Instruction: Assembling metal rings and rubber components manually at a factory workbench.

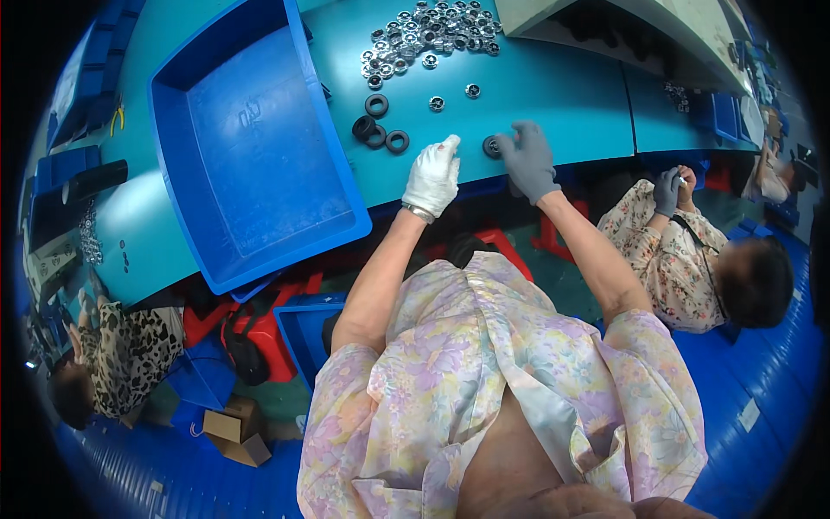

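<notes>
My left hand (434, 178), in a white glove with a metal band at the wrist, is over the near edge of the teal table. Its fingers are pressed together; whatever they may hold is hidden. To the right, my right hand (528, 161) wears a grey glove, its fingers stretched out and somewhat blurred. A small wheel with a black tyre (492, 146) is right against its thumb side. Black rubber tyres (397, 141) lie beyond my left hand. Two silver wheel hubs (437, 104) sit apart from a large pile of similar hubs (430, 31) farther back.
A large blue bin (353, 195) stands on the table (571, 104) at left. A pale shelf or machine housing (640, 35) overhangs the back right. Co-workers sit at right (674, 242) and left (130, 355). Red stools (275, 342) and an opened cardboard box (235, 432) are below.
</notes>
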A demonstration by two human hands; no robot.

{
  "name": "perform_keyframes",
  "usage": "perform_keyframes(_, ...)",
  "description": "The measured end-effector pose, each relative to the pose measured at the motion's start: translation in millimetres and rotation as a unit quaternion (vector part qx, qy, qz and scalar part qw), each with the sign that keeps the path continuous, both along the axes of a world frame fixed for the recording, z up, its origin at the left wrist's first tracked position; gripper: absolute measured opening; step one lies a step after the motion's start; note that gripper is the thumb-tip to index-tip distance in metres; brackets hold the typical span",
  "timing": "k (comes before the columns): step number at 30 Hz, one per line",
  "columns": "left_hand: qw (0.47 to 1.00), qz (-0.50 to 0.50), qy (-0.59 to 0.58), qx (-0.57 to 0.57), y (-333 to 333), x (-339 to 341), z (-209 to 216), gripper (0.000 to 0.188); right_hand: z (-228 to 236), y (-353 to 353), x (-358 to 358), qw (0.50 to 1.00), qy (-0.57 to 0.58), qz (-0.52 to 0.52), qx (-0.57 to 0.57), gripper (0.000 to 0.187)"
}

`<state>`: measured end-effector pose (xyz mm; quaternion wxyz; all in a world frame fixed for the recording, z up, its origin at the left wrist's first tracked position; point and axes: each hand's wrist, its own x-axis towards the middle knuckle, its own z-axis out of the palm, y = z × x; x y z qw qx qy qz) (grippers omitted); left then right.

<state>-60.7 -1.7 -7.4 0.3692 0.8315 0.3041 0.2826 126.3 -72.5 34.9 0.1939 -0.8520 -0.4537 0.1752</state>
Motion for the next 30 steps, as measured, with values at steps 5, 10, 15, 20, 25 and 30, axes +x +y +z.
perform_keyframes(5,0.999,-0.003,0.025,0.028,2,-2,-2,0.039,-30,38,-4,0.984,-0.021,-0.033,0.172,0.029)
perform_keyframes(10,1.0,0.0,0.013,0.024,0,-1,-1,0.035,-53,46,-21,0.984,-0.125,-0.054,0.114,0.024)
perform_keyframes(15,1.0,-0.001,0.016,0.022,1,-4,-3,0.032,-49,61,-30,0.983,-0.166,-0.072,-0.009,0.025)
perform_keyframes(20,1.0,0.001,0.025,0.01,1,-1,0,0.035,-43,66,-25,0.982,-0.162,-0.088,-0.038,0.025)
perform_keyframes(25,0.999,0.019,0.016,-0.04,0,0,1,0.037,-34,54,14,0.963,0.169,-0.158,0.139,0.031)
perform_keyframes(30,0.994,0.044,0.062,-0.083,-4,17,21,0.034,-24,16,54,0.945,0.214,-0.2,0.143,0.032)
